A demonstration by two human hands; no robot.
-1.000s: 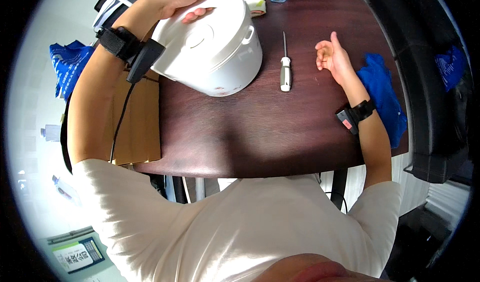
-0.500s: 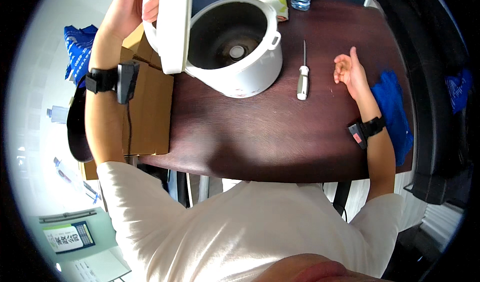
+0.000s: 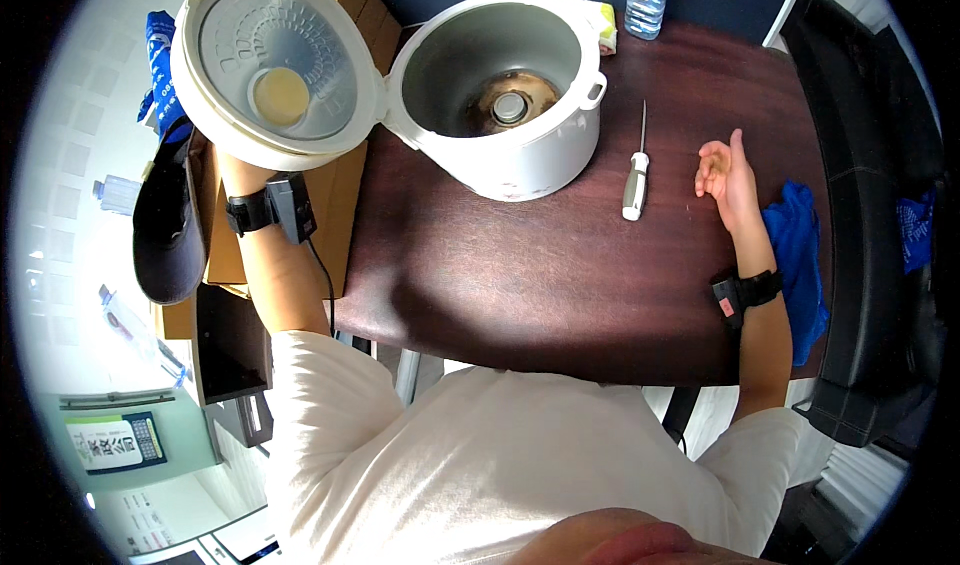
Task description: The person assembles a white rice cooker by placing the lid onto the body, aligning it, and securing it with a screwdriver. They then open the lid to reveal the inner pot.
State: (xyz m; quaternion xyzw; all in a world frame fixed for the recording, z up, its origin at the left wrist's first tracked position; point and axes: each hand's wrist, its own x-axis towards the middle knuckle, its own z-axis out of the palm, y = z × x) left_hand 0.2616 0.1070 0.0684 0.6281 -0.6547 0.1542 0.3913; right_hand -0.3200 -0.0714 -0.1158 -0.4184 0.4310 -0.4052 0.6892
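A white rice cooker (image 3: 520,165) stands at the back of the table, its lid (image 3: 345,85) swung open to the left. The lid's inner side faces me, with a clear plate and a yellowish round disc (image 3: 281,97). No inner pot is in the cooker; a round metal knob (image 3: 509,108) shows on its brown-stained bottom. My left hand (image 3: 243,173) is behind the lid, fingers hidden. My right hand (image 3: 732,180) rests at the table's right, empty, thumb up and fingers loosely curled. Between cooker and right hand lies a screwdriver (image 3: 636,187) with a grey-and-white handle.
Beside my right forearm lies a blue cloth (image 3: 797,265). A water bottle (image 3: 648,3) and a green-and-white packet (image 3: 607,30) stand behind the cooker. To the left are a cardboard box (image 3: 345,190) and a dark cap (image 3: 170,230). A black chair (image 3: 860,215) borders the right side.
The lid has tipped further back to the left, so its inner side now shows. My left hand has gone out of sight behind it. The right hand keeps its pose.
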